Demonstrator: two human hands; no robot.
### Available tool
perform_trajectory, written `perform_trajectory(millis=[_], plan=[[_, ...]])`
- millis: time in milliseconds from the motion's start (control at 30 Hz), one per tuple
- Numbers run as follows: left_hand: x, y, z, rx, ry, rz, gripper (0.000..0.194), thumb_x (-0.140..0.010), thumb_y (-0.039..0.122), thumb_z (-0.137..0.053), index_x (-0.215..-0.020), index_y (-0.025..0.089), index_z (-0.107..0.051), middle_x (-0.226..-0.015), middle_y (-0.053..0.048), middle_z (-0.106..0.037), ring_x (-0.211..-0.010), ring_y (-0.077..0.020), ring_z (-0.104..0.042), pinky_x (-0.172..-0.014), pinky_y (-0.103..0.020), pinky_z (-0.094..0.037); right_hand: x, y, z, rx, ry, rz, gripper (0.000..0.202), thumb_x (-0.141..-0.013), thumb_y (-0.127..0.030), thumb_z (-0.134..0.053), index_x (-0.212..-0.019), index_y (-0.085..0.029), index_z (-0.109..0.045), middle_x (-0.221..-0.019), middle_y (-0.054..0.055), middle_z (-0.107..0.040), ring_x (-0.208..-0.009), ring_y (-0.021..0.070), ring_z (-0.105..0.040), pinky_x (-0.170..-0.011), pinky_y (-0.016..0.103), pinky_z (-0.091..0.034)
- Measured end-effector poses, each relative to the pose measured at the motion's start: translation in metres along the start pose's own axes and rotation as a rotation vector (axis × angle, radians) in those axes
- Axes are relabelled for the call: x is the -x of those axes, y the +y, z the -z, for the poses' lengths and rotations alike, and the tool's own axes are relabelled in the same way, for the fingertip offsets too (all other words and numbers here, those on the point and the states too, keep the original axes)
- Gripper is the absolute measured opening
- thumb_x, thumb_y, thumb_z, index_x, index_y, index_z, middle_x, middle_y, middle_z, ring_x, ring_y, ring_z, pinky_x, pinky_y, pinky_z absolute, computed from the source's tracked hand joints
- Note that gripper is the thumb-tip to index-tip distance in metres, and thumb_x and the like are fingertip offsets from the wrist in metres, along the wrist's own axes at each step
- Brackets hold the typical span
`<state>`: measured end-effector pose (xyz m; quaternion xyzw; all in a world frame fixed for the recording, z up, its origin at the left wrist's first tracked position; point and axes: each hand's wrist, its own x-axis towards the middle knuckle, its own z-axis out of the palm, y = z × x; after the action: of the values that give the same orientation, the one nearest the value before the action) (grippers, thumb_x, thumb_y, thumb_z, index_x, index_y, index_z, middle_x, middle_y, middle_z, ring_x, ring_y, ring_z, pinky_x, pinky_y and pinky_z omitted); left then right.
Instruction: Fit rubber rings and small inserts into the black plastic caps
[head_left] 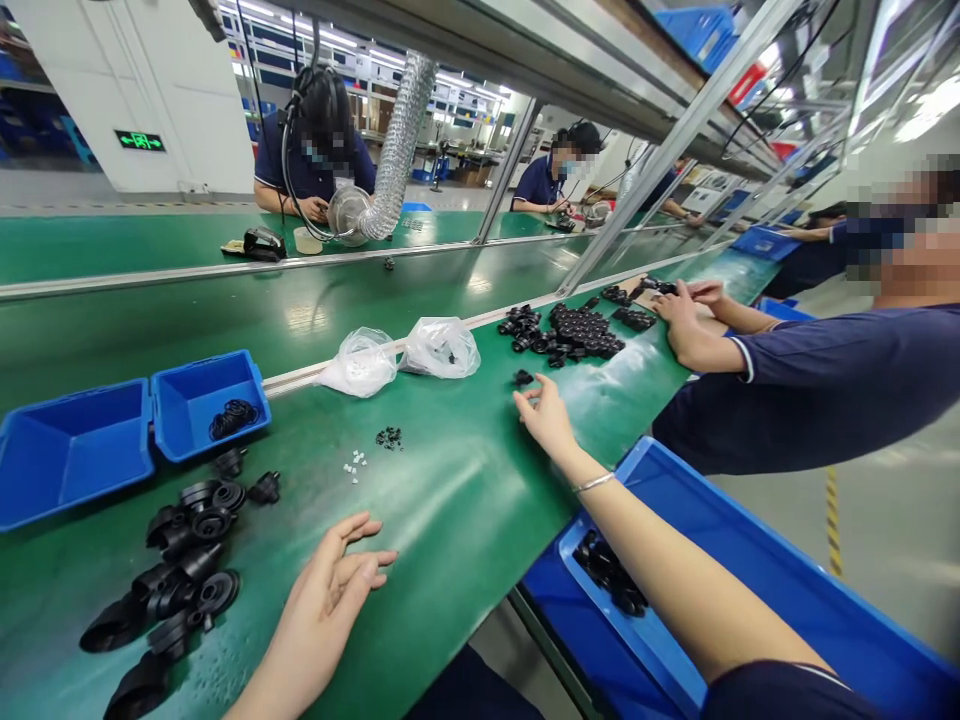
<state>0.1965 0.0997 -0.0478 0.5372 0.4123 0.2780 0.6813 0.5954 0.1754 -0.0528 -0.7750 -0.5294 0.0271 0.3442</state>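
Observation:
My left hand [330, 595] hovers over the green tabletop [420, 490] with its fingers apart and nothing in it. Stretched out to the right, my right hand [546, 415] has its fingers spread just beside a single small black part [523, 378]; I see nothing in its grasp. Beyond it lies a dense group of small black parts [581, 332]. Left of my left hand are larger black plastic parts [191, 570], some round and some cone-shaped. Between the hands and the far rail are tiny white pieces [355, 462] and tiny black pieces [389, 438].
Two blue bins [75, 440] stand at the left, one with black rings [233, 419] inside. Clear plastic bags [439, 348] rest by the rail. A blue crate [750, 540] sits below the table edge at right. A co-worker's hands [682, 310] handle parts nearby; others sit opposite.

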Motion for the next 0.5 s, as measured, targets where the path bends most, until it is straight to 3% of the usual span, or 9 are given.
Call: perform_trajectory(millis=[67, 133, 300, 400, 500], plan=[[-0.001, -0.001, 0.000, -0.010, 0.011, -0.015, 0.043, -0.095, 0.048, -0.046, -0.131, 0.026, -0.039, -0.141, -0.012, -0.044, -0.116, -0.0267, -0.061, -0.092, -0.038, -0.054, -0.002, 0.000, -0.005, -0.025, 0.038, -0.003, 0.057, -0.088, -0.033, -0.044, -0.137, -0.006, -0.032, -0.088, 0.008, -0.062, -0.053, 0.0150, -0.055, -0.057, 0.032, -0.049], [-0.002, -0.001, -0.001, -0.019, 0.018, -0.023, 0.042, -0.095, 0.047, -0.046, -0.130, 0.026, -0.040, -0.139, -0.013, -0.046, -0.113, -0.0269, -0.062, -0.091, -0.039, -0.055, 0.005, -0.017, -0.012, -0.067, 0.004, 0.061, 0.052, -0.087, -0.030, -0.046, -0.134, -0.010, -0.037, -0.093, 0.009, -0.062, -0.057, 0.0151, -0.056, -0.060, 0.033, -0.051], [-0.001, 0.004, -0.002, 0.010, 0.030, -0.030, 0.040, -0.094, 0.044, -0.048, -0.127, 0.022, -0.041, -0.132, -0.015, -0.048, -0.107, -0.0267, -0.065, -0.087, -0.042, -0.056, 0.042, -0.103, -0.028, -0.216, -0.251, 0.382, 0.023, -0.091, -0.026, -0.051, -0.112, -0.021, -0.060, -0.102, 0.007, -0.062, -0.079, 0.0168, -0.062, -0.074, 0.032, -0.053], [-0.001, 0.008, -0.003, 0.095, 0.043, -0.025, 0.042, -0.092, 0.044, -0.052, -0.125, 0.019, -0.041, -0.127, -0.016, -0.049, -0.102, -0.0268, -0.067, -0.084, -0.042, -0.056, 0.060, -0.156, -0.039, -0.280, -0.453, 0.672, 0.019, -0.094, -0.023, -0.052, -0.110, -0.020, -0.060, -0.103, 0.007, -0.061, -0.079, 0.0161, -0.060, -0.075, 0.032, -0.053], [-0.002, 0.010, -0.002, 0.155, 0.059, -0.020, 0.041, -0.092, 0.043, -0.052, -0.123, 0.018, -0.041, -0.124, -0.016, -0.049, -0.101, -0.0265, -0.067, -0.081, -0.040, -0.056, 0.070, -0.200, -0.060, -0.269, -0.603, 0.841, 0.025, -0.092, -0.021, -0.057, -0.116, -0.018, -0.057, -0.108, 0.009, -0.060, -0.080, 0.0163, -0.061, -0.077, 0.033, -0.054]])
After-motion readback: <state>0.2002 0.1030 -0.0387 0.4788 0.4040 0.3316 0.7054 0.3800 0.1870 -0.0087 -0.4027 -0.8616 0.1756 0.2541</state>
